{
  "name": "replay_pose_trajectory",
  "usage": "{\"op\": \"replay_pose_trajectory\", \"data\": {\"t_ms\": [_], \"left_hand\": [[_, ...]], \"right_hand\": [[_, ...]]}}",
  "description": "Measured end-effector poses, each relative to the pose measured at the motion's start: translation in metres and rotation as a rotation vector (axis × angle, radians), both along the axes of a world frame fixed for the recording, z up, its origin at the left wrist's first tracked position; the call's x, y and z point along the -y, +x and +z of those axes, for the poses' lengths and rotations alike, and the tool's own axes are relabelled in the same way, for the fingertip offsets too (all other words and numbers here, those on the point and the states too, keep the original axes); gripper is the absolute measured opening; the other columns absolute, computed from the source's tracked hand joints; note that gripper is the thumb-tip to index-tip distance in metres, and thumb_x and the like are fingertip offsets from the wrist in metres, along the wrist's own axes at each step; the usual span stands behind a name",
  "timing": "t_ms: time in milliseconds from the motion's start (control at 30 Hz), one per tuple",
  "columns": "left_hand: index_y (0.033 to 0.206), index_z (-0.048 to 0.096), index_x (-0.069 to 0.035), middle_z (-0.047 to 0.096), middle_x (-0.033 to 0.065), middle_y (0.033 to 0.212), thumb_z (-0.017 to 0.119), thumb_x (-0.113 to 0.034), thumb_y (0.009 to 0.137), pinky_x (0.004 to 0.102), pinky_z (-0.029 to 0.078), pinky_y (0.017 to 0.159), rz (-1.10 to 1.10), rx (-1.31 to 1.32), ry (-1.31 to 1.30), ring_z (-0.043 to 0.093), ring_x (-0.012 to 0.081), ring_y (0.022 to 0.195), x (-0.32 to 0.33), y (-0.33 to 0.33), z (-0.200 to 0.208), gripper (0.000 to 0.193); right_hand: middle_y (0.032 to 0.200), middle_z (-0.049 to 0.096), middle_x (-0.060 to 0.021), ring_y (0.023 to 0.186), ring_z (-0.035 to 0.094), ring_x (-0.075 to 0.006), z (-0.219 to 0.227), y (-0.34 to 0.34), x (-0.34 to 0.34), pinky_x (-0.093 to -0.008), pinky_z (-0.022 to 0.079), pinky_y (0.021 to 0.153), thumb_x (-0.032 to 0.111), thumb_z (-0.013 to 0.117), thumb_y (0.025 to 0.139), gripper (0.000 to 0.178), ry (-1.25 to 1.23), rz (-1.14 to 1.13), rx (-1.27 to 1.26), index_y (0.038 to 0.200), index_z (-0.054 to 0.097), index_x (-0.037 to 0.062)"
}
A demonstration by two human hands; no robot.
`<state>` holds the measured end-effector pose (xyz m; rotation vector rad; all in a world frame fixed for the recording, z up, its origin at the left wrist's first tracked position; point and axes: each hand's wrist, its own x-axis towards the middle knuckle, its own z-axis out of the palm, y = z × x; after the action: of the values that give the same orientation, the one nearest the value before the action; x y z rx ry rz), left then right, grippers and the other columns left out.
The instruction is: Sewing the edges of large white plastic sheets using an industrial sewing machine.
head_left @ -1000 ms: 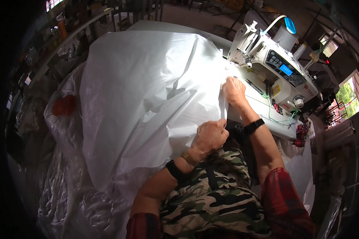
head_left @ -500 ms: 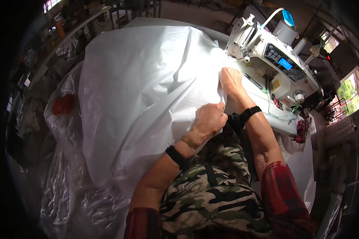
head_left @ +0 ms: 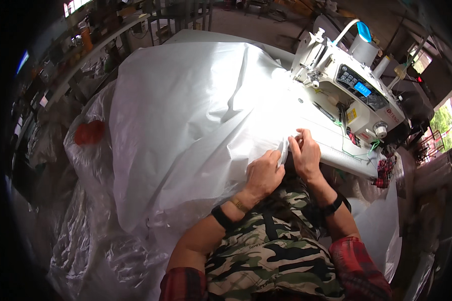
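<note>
**Both hands pinched on the edge of the white sheet at the sewing bench**

The left hand has its grip closed on the near edge of the big white sheet, fingers curled over a fold with the knuckles up; the fabric bunches under them. The right hand sits just beside it, almost touching, its fingertips drawn together in a tight pinch on the same edge where the sheet rises in a small ridge between the two hands. Neither grip shows any gap; both are closed on cloth.

The sheet lies spread over the bench, covering most of its left part and spilling off the near and left sides. Its held edge is at the front of the bench, close to the person's body, well short of the white sewing machine that stands at the far right.

The fingertips of the left hand are tucked under the fold and cannot be seen, so how much cloth they hold is unclear. The machine's needle area is too small to make out. A dark band circles the left wrist and another the right. Crumpled clear plastic lies heaped at lower left, with a red object behind it, blurred. The picture's rim is dark and warped.
</note>
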<state>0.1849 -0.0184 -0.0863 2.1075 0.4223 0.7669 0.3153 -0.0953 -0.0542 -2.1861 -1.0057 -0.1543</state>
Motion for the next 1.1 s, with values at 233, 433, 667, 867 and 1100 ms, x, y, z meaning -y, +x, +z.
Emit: {"op": "replay_pose_trajectory", "data": {"t_ms": [233,433,667,867,1100], "left_hand": [[0.119,0.054,0.002,0.059,0.0206,0.119,0.064,-0.004,0.086,0.0419,0.047,0.093,0.012,0.186,0.144,0.058,0.0374,0.108,-0.002,-0.053,-0.002,0.036],[0.119,0.059,0.002,0.064,0.0194,0.116,0.051,-0.002,0.095,0.0395,0.048,0.094,0.155,0.136,0.308,0.06,0.0359,0.109,-0.059,-0.067,0.007,0.026],[0.112,0.064,-0.001,0.07,0.013,0.104,0.051,-0.015,0.101,0.0326,0.051,0.087,0.06,0.117,0.114,0.067,0.0236,0.099,-0.117,-0.065,-0.001,0.023],[0.112,0.063,-0.002,0.069,0.0129,0.105,0.061,-0.024,0.096,0.0346,0.05,0.092,0.0,0.073,-0.085,0.066,0.0252,0.103,-0.129,-0.076,-0.003,0.027],[0.136,0.047,-0.005,0.053,0.0156,0.135,0.079,-0.033,0.079,0.0396,0.041,0.106,-0.108,-0.009,0.128,0.05,0.0315,0.125,-0.112,-0.08,-0.002,0.072]], "right_hand": [[0.104,0.064,-0.0039,0.099,0.06,-0.0112,-0.074,-0.033,0.027,-0.0249,0.05,0.079,0.006,0.057,0.092,0.032,0.53,0.373,-1.093,0.123,0.052,0.0001],[0.113,0.065,-0.0082,0.1,0.06,-0.0182,-0.101,-0.058,0.009,-0.0327,0.048,0.087,0.027,0.063,0.091,0.039,0.16,0.458,-1.284,0.119,0.061,0.0012],[0.101,0.066,-0.0128,0.09,0.062,-0.019,-0.117,-0.055,0.015,-0.0334,0.05,0.081,0.041,0.061,0.091,0.049,0.026,0.17,-1.258,0.114,0.062,-0.0028],[0.101,0.066,-0.0075,0.093,0.062,-0.0152,-0.031,-0.026,0.09,-0.0295,0.049,0.086,0.038,0.064,0.093,0.049,0.171,0.495,-1.384,0.117,0.059,-0.0038],[0.083,0.065,-0.0061,0.082,0.06,-0.0177,-0.088,-0.013,0.103,-0.0315,0.047,0.078,0.026,0.069,0.088,0.031,0.104,0.097,-0.937,0.102,0.063,-0.0014]]}}
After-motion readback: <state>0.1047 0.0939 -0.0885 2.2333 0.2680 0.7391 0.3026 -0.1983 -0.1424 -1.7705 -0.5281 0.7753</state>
